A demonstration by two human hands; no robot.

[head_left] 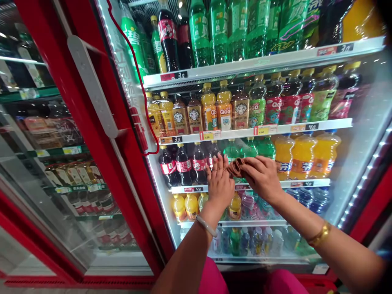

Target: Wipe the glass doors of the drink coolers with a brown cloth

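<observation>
My left hand (219, 183) is raised in front of the cola bottles (183, 166) on the third shelf, its back toward me and its fingers stretched upward and apart. Just right of it, my right hand (263, 174) has its fingers closed on a brown ruffled band (235, 167). The band lies between the two hands, close to the left hand's fingers. Green bottles (232, 150) stand behind the band, partly hidden. Orange drink bottles (298, 155) are on the same shelf to the right of the hands.
Shelves of a red-framed cooler surround the hands, with a white shelf edge (190, 189) just below. Green bottles (199, 34) stand up top, juice bottles (224, 105) beneath them. At left is a door handle (92, 85); a red cord (143, 90) hangs near it.
</observation>
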